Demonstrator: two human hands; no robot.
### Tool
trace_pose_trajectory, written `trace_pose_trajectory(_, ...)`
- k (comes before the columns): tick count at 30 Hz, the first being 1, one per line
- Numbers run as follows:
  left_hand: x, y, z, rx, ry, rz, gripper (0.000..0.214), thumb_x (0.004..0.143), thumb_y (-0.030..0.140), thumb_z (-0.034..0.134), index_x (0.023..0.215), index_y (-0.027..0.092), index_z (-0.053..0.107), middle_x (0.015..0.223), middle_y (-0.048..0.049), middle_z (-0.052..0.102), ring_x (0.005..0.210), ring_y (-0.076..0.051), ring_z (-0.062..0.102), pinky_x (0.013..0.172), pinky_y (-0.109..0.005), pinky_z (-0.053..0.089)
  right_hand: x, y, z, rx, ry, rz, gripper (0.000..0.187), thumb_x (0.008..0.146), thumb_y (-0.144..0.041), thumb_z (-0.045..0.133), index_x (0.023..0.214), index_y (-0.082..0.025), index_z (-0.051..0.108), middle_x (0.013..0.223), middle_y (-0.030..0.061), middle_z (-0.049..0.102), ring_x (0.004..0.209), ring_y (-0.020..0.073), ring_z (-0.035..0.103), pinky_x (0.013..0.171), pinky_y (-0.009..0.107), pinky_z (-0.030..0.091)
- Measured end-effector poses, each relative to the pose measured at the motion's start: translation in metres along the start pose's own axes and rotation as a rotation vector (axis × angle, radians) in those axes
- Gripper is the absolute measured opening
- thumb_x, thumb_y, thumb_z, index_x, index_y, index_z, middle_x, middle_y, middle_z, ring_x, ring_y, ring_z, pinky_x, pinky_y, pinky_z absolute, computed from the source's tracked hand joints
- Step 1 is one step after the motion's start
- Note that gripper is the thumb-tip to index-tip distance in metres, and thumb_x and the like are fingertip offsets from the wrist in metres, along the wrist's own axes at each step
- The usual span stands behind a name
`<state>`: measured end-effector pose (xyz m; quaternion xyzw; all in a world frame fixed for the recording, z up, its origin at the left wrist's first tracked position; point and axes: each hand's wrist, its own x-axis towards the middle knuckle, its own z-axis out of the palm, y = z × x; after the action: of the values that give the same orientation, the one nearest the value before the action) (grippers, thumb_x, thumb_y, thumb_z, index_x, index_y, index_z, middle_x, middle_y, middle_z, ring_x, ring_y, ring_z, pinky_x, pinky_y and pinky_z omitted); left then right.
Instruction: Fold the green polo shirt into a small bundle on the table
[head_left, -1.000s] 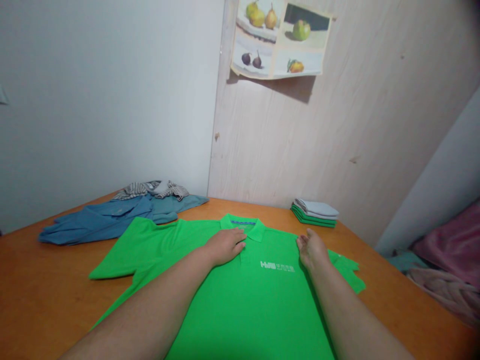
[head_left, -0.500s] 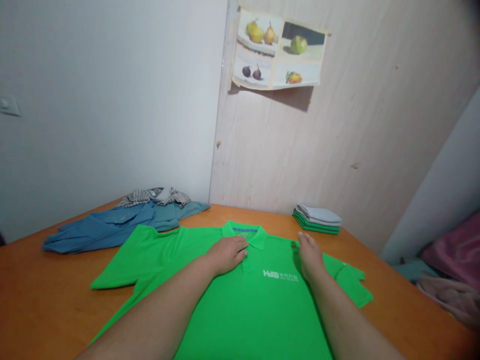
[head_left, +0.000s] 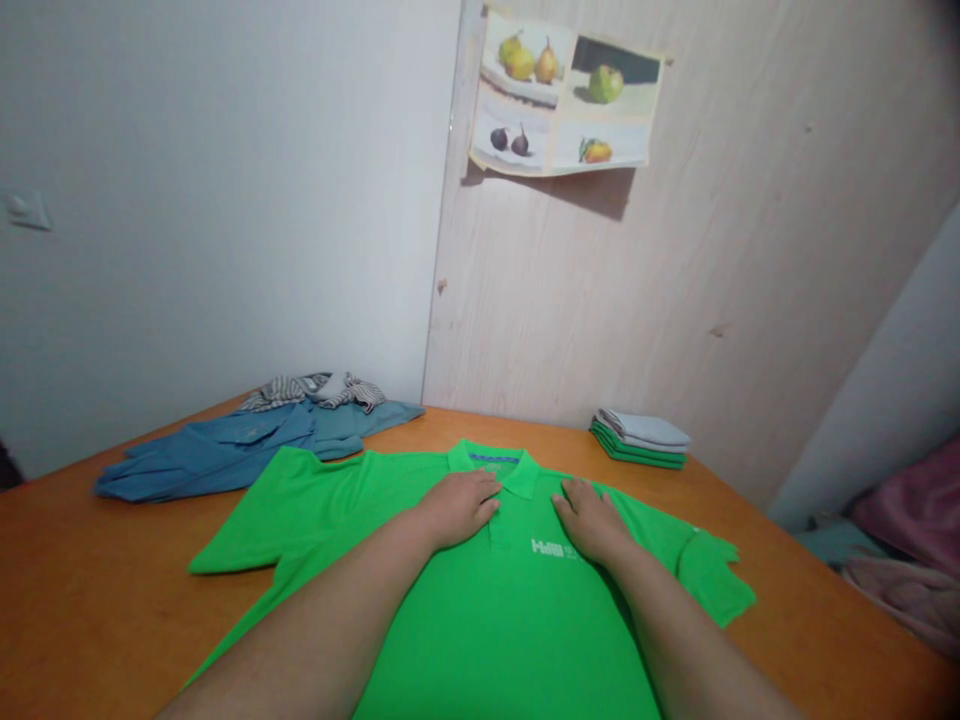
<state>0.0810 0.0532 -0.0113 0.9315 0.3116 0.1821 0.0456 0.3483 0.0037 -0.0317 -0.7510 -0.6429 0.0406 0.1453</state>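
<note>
A bright green polo shirt [head_left: 465, 620] lies spread front-up on the orange wooden table [head_left: 82, 590], collar toward the wall. My left hand [head_left: 457, 503] rests flat on the chest just left of the collar, fingers stretched out. On the other side of the placket, my right hand [head_left: 589, 518] lies palm-down over the white chest logo, fingers spread. Neither hand holds anything.
Blue shirts [head_left: 225, 450] with a striped garment [head_left: 311, 390] on top lie at the table's far left. A small stack of folded green and grey clothes [head_left: 641, 437] sits at the far right by the wall. Pink bedding [head_left: 907, 540] shows beyond the right edge.
My right hand has slid leftward from the shirt's right shoulder to the chest and turned palm-down. The left hand has stayed by the collar.
</note>
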Motion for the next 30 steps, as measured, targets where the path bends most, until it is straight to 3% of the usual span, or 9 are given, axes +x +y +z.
trace_pose_trajectory(6,0.000,0.001,0.000,0.010,0.004,0.000,0.042,0.098,0.040,0.047,0.133,0.021,0.063,0.143,-0.0095,0.058,0.134,-0.027,0.051,0.111,-0.044,0.040,-0.001,-0.001,0.000,0.031,0.074,-0.012,0.059,0.098,-0.052,0.044,0.145,-0.016,0.049,0.158,0.0153,0.036,0.151,0.0286,0.022,0.122,0.052,0.008)
trace_pose_trajectory(13,0.000,0.002,-0.001,-0.038,0.016,-0.006,0.042,0.097,0.039,0.046,0.131,0.020,0.063,0.142,-0.0104,0.058,0.133,-0.029,0.053,0.111,-0.046,0.040,-0.001,0.002,0.002,0.108,0.068,0.008,0.058,0.096,-0.052,0.048,0.141,-0.016,0.053,0.157,0.0152,0.039,0.149,0.0298,0.025,0.121,0.053,0.008)
trace_pose_trajectory(18,0.000,0.002,0.000,-0.027,0.017,-0.005,0.042,0.098,0.039,0.047,0.132,0.021,0.063,0.143,-0.0104,0.058,0.134,-0.028,0.052,0.111,-0.045,0.040,-0.008,-0.014,-0.003,0.112,0.119,-0.048,0.054,0.097,-0.047,0.047,0.143,-0.018,0.051,0.157,0.0131,0.039,0.150,0.0260,0.023,0.122,0.049,0.005)
trace_pose_trajectory(24,0.000,0.001,0.002,-0.019,0.025,-0.004,0.041,0.098,0.039,0.048,0.132,0.021,0.063,0.143,-0.0100,0.058,0.133,-0.027,0.052,0.112,-0.044,0.040,-0.023,-0.047,-0.005,0.048,-0.084,-0.269,0.065,0.100,-0.051,0.035,0.155,-0.016,0.035,0.163,0.0112,0.027,0.152,0.0250,0.015,0.122,0.046,0.011)
trace_pose_trajectory(30,-0.001,0.002,0.002,-0.014,0.027,-0.009,0.041,0.098,0.038,0.046,0.132,0.021,0.062,0.141,-0.0101,0.060,0.132,-0.027,0.053,0.111,-0.045,0.040,-0.026,-0.052,-0.005,0.024,-0.165,-0.287,0.067,0.100,-0.057,0.032,0.155,-0.019,0.034,0.162,0.0103,0.028,0.152,0.0261,0.018,0.122,0.051,0.009)
